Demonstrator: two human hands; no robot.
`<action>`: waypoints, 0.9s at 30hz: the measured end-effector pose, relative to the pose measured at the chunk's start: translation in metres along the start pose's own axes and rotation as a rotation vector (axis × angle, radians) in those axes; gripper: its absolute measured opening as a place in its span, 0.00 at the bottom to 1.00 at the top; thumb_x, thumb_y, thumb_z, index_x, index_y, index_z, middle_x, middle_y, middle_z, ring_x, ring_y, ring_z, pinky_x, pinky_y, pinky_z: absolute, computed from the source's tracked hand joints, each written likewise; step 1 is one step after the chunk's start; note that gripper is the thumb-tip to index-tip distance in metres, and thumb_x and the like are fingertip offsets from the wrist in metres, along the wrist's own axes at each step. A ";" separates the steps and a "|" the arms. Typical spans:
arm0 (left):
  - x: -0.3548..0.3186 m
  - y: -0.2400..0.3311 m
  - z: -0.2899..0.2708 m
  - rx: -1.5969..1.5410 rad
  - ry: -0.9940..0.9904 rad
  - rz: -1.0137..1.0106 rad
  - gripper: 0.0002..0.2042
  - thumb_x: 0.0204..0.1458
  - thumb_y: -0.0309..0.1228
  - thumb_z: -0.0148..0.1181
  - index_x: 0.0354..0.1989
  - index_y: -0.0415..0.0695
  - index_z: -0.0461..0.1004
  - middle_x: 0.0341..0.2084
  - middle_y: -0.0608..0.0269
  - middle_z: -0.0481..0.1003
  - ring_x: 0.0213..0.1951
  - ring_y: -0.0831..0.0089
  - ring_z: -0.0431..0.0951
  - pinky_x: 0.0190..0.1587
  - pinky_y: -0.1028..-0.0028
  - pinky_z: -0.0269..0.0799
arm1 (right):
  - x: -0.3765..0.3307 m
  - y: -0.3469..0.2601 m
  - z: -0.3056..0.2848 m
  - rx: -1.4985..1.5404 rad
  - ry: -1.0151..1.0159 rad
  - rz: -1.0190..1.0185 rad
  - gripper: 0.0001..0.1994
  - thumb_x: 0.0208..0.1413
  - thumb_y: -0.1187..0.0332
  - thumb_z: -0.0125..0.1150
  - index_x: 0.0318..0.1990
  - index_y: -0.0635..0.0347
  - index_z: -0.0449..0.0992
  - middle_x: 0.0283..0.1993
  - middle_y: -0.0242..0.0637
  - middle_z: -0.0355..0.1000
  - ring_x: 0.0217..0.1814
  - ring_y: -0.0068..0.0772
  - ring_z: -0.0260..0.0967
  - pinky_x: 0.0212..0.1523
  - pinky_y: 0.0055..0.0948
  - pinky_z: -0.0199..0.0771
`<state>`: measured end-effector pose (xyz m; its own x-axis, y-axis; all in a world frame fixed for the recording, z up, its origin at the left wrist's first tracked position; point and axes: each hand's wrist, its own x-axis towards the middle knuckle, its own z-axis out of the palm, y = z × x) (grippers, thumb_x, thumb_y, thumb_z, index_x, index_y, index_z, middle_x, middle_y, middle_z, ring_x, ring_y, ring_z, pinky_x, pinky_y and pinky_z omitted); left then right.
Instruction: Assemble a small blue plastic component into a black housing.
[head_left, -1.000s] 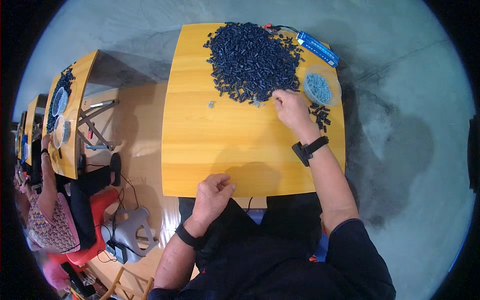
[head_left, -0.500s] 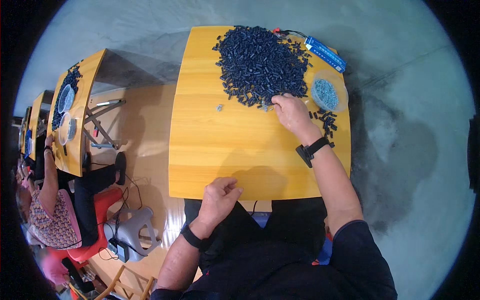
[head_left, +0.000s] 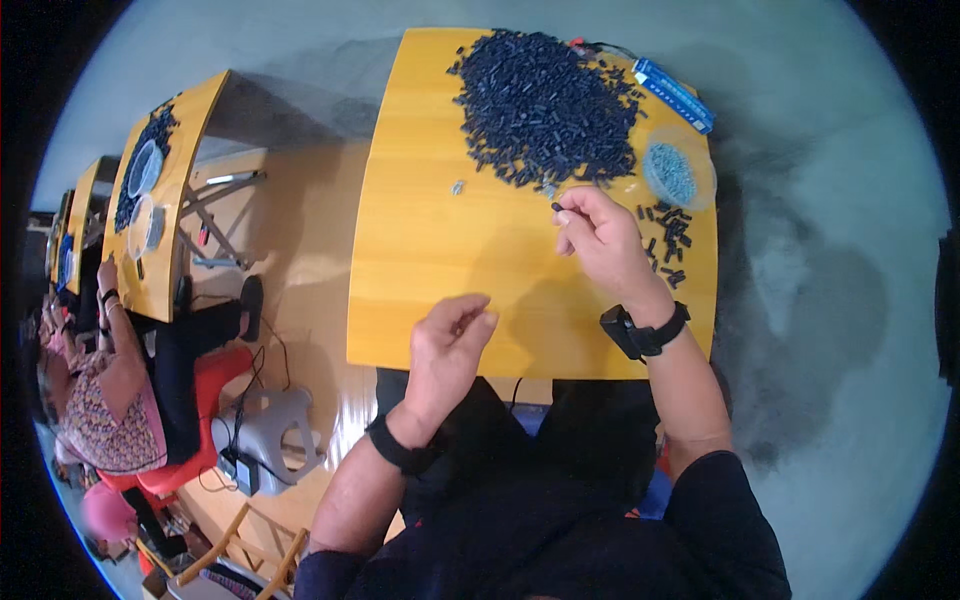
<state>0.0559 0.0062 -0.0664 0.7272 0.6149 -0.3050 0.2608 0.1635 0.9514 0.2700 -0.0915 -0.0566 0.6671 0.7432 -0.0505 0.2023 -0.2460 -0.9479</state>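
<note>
A big heap of small black parts (head_left: 545, 105) covers the far end of a yellow wooden table (head_left: 440, 250). My right hand (head_left: 600, 240) is just below the heap and pinches one small black part between thumb and fingers. A dark watch is on that wrist. My left hand (head_left: 450, 350) rests near the table's front edge, fingers loosely curled, holding nothing I can see. A single small grey piece (head_left: 458, 187) lies alone on the table left of the heap.
A clear round container of blue-grey bits (head_left: 672, 170) stands at the table's right side, with a small pile of black parts (head_left: 668, 235) below it. A blue box (head_left: 672, 95) lies at the far right corner. Another person sits at similar tables (head_left: 160, 200) on the left.
My right hand has drawn back from the heap's edge with a black part pinched. My left hand has lifted slightly and moved onto the table's front edge.
</note>
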 end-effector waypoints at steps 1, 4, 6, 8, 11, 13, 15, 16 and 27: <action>0.003 0.005 0.003 0.003 0.003 -0.009 0.11 0.52 0.26 0.61 0.42 0.32 0.75 0.29 0.59 0.76 0.32 0.79 0.73 0.36 0.78 0.70 | -0.008 -0.010 0.002 0.157 -0.059 -0.014 0.03 0.59 0.76 0.52 0.39 0.65 0.69 0.28 0.31 0.69 0.27 0.18 0.70 0.29 0.20 0.71; 0.006 0.018 0.006 -0.081 -0.006 0.047 0.12 0.55 0.26 0.59 0.46 0.33 0.73 0.31 0.65 0.75 0.32 0.80 0.73 0.35 0.80 0.70 | -0.026 -0.022 0.015 0.275 -0.164 -0.042 0.02 0.59 0.77 0.51 0.38 0.65 0.70 0.28 0.30 0.70 0.28 0.19 0.70 0.30 0.19 0.71; 0.004 0.029 0.009 -0.205 -0.030 0.084 0.12 0.56 0.25 0.58 0.46 0.35 0.73 0.32 0.65 0.75 0.31 0.80 0.73 0.35 0.80 0.70 | -0.035 -0.028 0.018 0.309 -0.215 -0.076 0.03 0.59 0.78 0.51 0.39 0.65 0.70 0.28 0.30 0.70 0.28 0.19 0.71 0.30 0.19 0.71; 0.000 0.039 0.012 -0.241 -0.054 0.057 0.11 0.56 0.25 0.58 0.46 0.35 0.74 0.33 0.65 0.76 0.32 0.80 0.74 0.35 0.79 0.70 | -0.043 -0.034 0.019 0.294 -0.269 -0.085 0.03 0.58 0.79 0.52 0.39 0.65 0.71 0.29 0.30 0.70 0.29 0.20 0.71 0.31 0.19 0.72; -0.005 0.045 0.012 -0.298 -0.129 0.046 0.11 0.56 0.26 0.58 0.46 0.35 0.74 0.33 0.65 0.76 0.32 0.80 0.74 0.35 0.79 0.70 | -0.050 -0.037 0.020 0.269 -0.287 -0.158 0.04 0.56 0.80 0.54 0.38 0.65 0.72 0.30 0.32 0.70 0.30 0.22 0.72 0.32 0.20 0.72; -0.006 0.045 0.009 -0.317 -0.178 0.056 0.11 0.56 0.26 0.58 0.45 0.35 0.74 0.33 0.65 0.77 0.32 0.80 0.74 0.35 0.79 0.71 | -0.052 -0.042 0.018 0.197 -0.314 -0.194 0.05 0.55 0.80 0.55 0.38 0.65 0.72 0.30 0.33 0.70 0.30 0.23 0.72 0.31 0.21 0.72; -0.005 0.043 0.004 -0.240 -0.196 0.035 0.08 0.55 0.22 0.58 0.41 0.33 0.75 0.30 0.63 0.77 0.33 0.81 0.73 0.38 0.80 0.71 | -0.053 -0.047 0.015 0.127 -0.345 -0.228 0.05 0.54 0.81 0.56 0.38 0.65 0.73 0.31 0.34 0.71 0.31 0.23 0.72 0.31 0.21 0.72; -0.003 0.042 0.001 -0.241 -0.197 0.032 0.08 0.55 0.22 0.58 0.41 0.33 0.75 0.30 0.63 0.77 0.33 0.81 0.73 0.38 0.80 0.71 | -0.053 -0.050 0.013 0.014 -0.376 -0.296 0.05 0.53 0.81 0.56 0.38 0.65 0.73 0.30 0.34 0.71 0.30 0.24 0.72 0.30 0.22 0.72; -0.008 0.040 -0.003 -0.137 -0.186 0.120 0.06 0.52 0.20 0.61 0.38 0.36 0.78 0.28 0.66 0.78 0.31 0.82 0.75 0.34 0.82 0.72 | -0.066 -0.051 0.019 0.184 -0.323 -0.134 0.07 0.52 0.80 0.58 0.38 0.65 0.74 0.29 0.34 0.72 0.27 0.20 0.72 0.26 0.21 0.71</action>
<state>0.0582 0.0102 -0.0256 0.8555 0.4857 -0.1795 0.0861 0.2084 0.9742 0.2018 -0.1159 -0.0110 0.3773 0.9261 0.0093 0.1208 -0.0392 -0.9919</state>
